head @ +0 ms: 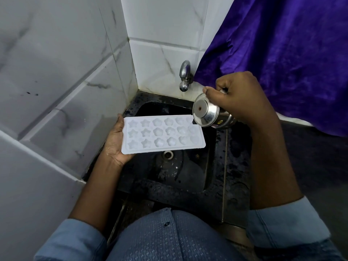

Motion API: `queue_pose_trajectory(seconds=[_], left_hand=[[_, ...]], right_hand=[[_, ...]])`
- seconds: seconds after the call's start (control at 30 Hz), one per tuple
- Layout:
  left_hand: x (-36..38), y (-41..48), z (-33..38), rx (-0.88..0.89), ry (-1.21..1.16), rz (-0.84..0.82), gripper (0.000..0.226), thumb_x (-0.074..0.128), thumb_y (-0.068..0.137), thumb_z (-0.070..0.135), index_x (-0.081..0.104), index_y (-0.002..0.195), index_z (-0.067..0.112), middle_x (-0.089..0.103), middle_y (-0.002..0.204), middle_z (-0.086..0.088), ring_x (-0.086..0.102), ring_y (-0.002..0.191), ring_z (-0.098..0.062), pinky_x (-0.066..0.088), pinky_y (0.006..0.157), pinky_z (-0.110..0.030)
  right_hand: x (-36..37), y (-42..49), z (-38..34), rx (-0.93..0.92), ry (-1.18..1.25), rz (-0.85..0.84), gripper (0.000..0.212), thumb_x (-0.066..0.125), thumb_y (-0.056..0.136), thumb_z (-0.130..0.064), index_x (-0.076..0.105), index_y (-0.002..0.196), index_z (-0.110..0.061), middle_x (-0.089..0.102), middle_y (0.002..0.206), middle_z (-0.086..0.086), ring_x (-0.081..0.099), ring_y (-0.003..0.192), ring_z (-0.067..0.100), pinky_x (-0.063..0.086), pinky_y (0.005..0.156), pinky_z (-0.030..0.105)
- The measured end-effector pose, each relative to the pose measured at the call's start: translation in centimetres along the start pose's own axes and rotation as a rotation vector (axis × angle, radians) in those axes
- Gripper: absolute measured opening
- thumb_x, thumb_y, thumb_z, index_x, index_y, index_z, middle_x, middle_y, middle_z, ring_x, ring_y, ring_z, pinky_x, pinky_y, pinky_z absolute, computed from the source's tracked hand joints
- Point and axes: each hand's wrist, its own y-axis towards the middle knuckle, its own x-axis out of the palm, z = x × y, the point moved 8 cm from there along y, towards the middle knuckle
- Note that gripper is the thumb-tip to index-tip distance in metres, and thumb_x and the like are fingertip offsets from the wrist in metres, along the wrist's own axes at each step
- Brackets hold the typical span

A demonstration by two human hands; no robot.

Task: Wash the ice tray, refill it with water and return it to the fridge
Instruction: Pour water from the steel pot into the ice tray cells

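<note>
A white ice tray (162, 135) with star and flower moulds lies level over the dark sink (188, 172). My left hand (114, 142) holds it from beneath at its left end, thumb against the edge. My right hand (235, 98) grips a shiny steel jug (207, 113), tilted with its lidded top toward the tray's far right corner. The jug's spout touches or hovers just above that corner. Whether water is flowing cannot be made out.
A chrome tap (185, 76) juts from the white tiled wall above the sink. Tiled walls close in on the left. A purple cloth (282, 53) hangs at the right over a dark counter (310, 157). The sink drain (168, 154) sits below the tray.
</note>
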Motion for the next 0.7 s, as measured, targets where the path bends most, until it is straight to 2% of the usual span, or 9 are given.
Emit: queue_pose_trajectory(seconds=[0.17,0.33,0.47,0.6,0.7], left_hand=[[0.03,-0.15,-0.02,0.019,0.045,0.029,0.079,0.038,0.102,0.07,0.081,0.113,0.005,0.069,0.133,-0.023,0.074,0.111,-0.039,0.063,0.077,-0.056],[0.01,-0.31,-0.02,0.036,0.07,0.041,0.078,0.037,0.103,0.069,0.082,0.11,0.006,0.071,0.131,-0.021,0.074,0.11,-0.037,0.064,0.077,-0.055],[-0.22,-0.28,0.08,0.035,0.06,0.033,0.078,0.039,0.102,0.069,0.079,0.118,0.005,0.068,0.135,-0.022,0.073,0.113,-0.039,0.063,0.08,-0.056],[-0.34,-0.32,0.14,0.037,0.059,0.013,0.079,0.04,0.101,0.069,0.067,0.137,0.004,0.063,0.142,-0.024,0.07,0.119,-0.041,0.062,0.082,-0.058],[-0.4,-0.39,-0.01,0.026,0.044,0.008,0.078,0.04,0.101,0.069,0.072,0.129,0.003,0.063,0.141,-0.025,0.07,0.117,-0.042,0.063,0.079,-0.058]], right_hand=[[0.09,0.06,-0.22,-0.012,-0.001,-0.002,0.052,0.069,0.094,-0.035,0.044,0.058,-0.006,0.047,0.053,0.017,0.04,0.048,0.028,0.034,0.054,0.033],[0.27,-0.01,-0.39,-0.013,-0.002,-0.017,0.053,0.068,0.094,-0.038,0.045,0.057,-0.008,0.046,0.051,0.014,0.038,0.048,0.02,0.032,0.054,0.029],[0.51,-0.08,-0.38,-0.016,-0.008,-0.029,0.053,0.067,0.095,-0.038,0.045,0.057,-0.008,0.045,0.051,0.013,0.036,0.047,0.018,0.032,0.053,0.029],[0.61,-0.23,-0.35,-0.023,-0.004,-0.025,0.051,0.067,0.094,-0.038,0.047,0.057,-0.009,0.048,0.051,0.014,0.044,0.049,0.031,0.034,0.054,0.031],[0.77,-0.26,-0.36,-0.023,-0.001,-0.02,0.051,0.067,0.093,-0.038,0.045,0.057,-0.01,0.047,0.05,0.012,0.042,0.047,0.026,0.038,0.053,0.037]])
